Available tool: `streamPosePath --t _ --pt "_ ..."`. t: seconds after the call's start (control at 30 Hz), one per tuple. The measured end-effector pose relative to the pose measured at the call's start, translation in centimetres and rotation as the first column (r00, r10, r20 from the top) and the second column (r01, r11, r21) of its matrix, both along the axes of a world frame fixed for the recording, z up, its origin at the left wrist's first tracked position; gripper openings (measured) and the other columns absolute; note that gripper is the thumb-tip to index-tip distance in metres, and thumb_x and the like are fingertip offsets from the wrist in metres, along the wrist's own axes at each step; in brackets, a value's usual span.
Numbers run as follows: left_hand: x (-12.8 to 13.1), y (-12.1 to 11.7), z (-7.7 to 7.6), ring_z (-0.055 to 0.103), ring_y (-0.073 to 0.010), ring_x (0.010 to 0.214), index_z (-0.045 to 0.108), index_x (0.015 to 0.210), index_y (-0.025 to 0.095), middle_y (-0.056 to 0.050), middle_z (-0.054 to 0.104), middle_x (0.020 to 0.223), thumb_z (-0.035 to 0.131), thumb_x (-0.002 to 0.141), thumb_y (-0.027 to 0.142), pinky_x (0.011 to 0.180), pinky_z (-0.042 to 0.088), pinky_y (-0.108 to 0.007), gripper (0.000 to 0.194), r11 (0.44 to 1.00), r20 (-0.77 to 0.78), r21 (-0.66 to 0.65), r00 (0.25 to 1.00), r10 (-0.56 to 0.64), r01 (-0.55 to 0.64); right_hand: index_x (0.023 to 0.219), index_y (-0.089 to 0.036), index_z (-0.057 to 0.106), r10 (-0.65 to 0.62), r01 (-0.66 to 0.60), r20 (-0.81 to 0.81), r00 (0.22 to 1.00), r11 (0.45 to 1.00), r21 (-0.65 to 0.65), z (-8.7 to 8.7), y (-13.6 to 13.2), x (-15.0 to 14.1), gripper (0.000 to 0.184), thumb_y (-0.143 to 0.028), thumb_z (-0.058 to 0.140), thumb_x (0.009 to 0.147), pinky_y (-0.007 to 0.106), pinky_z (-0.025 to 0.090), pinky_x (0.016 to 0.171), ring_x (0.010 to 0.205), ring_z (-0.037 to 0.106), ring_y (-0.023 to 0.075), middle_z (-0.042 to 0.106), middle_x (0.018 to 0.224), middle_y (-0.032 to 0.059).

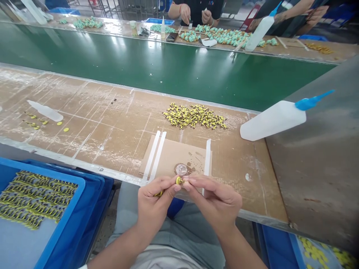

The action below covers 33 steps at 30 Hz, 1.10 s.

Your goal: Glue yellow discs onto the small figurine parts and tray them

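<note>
My left hand (155,200) pinches a small round yellow piece (178,181) between thumb and fingertips. More yellow pieces (158,194) show against its curled fingers. Opposite it, my right hand (217,198) is closed in a pinch on a tiny dark-and-yellow part (182,181) that meets the round piece; its far end is hidden by the fingertips. Just beyond my hands, a blob of whitish clear glue (181,169) lies on a taped cardboard sheet (171,149). Farther back is a pile of small yellow-and-black parts (193,116).
A white squeeze bottle (273,120) with a blue nozzle leans by the metal panel (316,149) at right. Blue trays (81,194) of parts stand lower left, another tray (295,248) lower right. Beyond the green belt (126,56), a person's hands (185,14) work near mint-green pieces.
</note>
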<state>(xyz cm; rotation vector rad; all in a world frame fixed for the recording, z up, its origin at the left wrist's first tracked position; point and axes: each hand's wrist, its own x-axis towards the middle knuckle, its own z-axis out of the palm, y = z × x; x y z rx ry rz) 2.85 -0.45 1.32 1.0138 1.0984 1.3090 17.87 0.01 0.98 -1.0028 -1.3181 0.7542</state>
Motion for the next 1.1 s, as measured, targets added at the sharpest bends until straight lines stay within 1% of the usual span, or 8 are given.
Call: streamPosePath --t 0.23,0.33,0.47,0.6,0.7,0.8,0.9,1.1 --pt "-0.1 0.2 0.3 0.07 -0.0157 0.083 0.08 0.094 0.028 -0.002 0.076 0.089 0.072 0.081 0.008 0.074 0.057 -0.024 0.026 0.989 -0.091 0.14 0.995 0.05 -0.037 0.091 -0.026 0.076 -0.026 0.024 0.024 0.999 0.999 0.044 0.7 0.3 -0.2 0.032 -0.001 0.078 0.071 0.036 0.066 0.073 0.077 0.076 0.0226 0.079 0.086 0.0022" --pt "-0.2 0.1 0.3 0.07 -0.0159 0.084 0.079 0.098 0.029 -0.002 0.075 0.092 0.07 0.081 0.005 0.075 0.057 -0.025 0.031 0.982 -0.154 0.187 0.987 0.054 -0.024 0.089 -0.026 0.076 -0.042 0.039 0.047 0.998 0.997 0.065 0.9 0.3 -0.2 0.031 -0.001 0.079 0.07 0.034 0.066 0.072 0.075 0.076 0.0214 0.079 0.085 0.0014" --pt "-0.3 -0.4 0.5 0.069 -0.0146 0.081 0.077 0.106 0.028 -0.002 0.074 0.091 0.068 0.081 0.002 0.072 0.057 -0.024 0.038 0.961 -0.249 0.276 0.966 0.077 -0.005 0.089 -0.025 0.076 -0.045 0.038 0.066 0.997 0.995 0.096 1.5 0.3 -0.3 0.033 0.001 0.079 0.069 0.03 0.065 0.069 0.076 0.076 0.0207 0.079 0.084 0.0012" --pt "-0.4 -0.6 0.9 0.069 -0.0146 0.08 0.077 0.109 0.027 -0.003 0.073 0.091 0.068 0.081 0.0 0.07 0.056 -0.024 0.039 0.946 -0.298 0.325 0.95 0.091 0.011 0.09 -0.024 0.075 -0.026 0.02 0.056 0.998 0.994 0.11 1.7 0.2 -0.2 0.034 0.003 0.078 0.068 0.03 0.065 0.073 0.077 0.076 0.0204 0.079 0.086 0.0011" --pt "-0.4 -0.4 1.0 0.068 -0.0141 0.076 0.078 0.105 0.026 -0.003 0.073 0.087 0.07 0.08 0.003 0.067 0.056 -0.023 0.035 0.953 -0.284 0.302 0.956 0.076 0.013 0.09 -0.025 0.076 -0.017 0.015 0.029 0.999 0.999 0.05 1.6 -0.1 0.0 0.034 0.002 0.079 0.069 0.032 0.066 0.073 0.077 0.076 0.0208 0.079 0.086 0.0004" --pt "-0.3 -0.3 0.9 0.067 -0.014 0.072 0.08 0.095 0.026 -0.003 0.073 0.081 0.074 0.078 0.007 0.064 0.055 -0.023 0.026 0.983 -0.199 0.185 0.978 0.056 -0.019 0.091 -0.027 0.077 -0.026 0.027 0.018 1.0 0.999 -0.043 1.4 -0.4 0.1 0.032 -0.002 0.079 0.071 0.033 0.066 0.072 0.076 0.076 0.0213 0.079 0.087 0.0006" --pt "-0.2 -0.2 0.5 0.069 -0.0158 0.076 0.081 0.093 0.025 -0.004 0.075 0.084 0.075 0.078 0.01 0.067 0.057 -0.024 0.022 0.994 -0.107 0.094 0.993 0.059 -0.049 0.09 -0.027 0.078 -0.051 0.052 0.011 0.999 0.996 -0.077 1.2 -0.5 -0.1 0.029 -0.004 0.079 0.072 0.032 0.066 0.068 0.074 0.076 0.0212 0.079 0.085 0.0017" --pt "-0.2 -0.3 0.2 0.07 -0.017 0.083 0.08 0.093 0.026 -0.003 0.075 0.088 0.074 0.078 0.008 0.072 0.057 -0.025 0.024 0.992 -0.07 0.119 0.996 0.059 -0.05 0.088 -0.028 0.078 -0.072 0.071 -0.002 0.997 0.996 -0.061 1.2 -0.7 -0.5 0.028 -0.005 0.081 0.071 0.033 0.066 0.072 0.077 0.076 0.0218 0.079 0.086 0.0009"
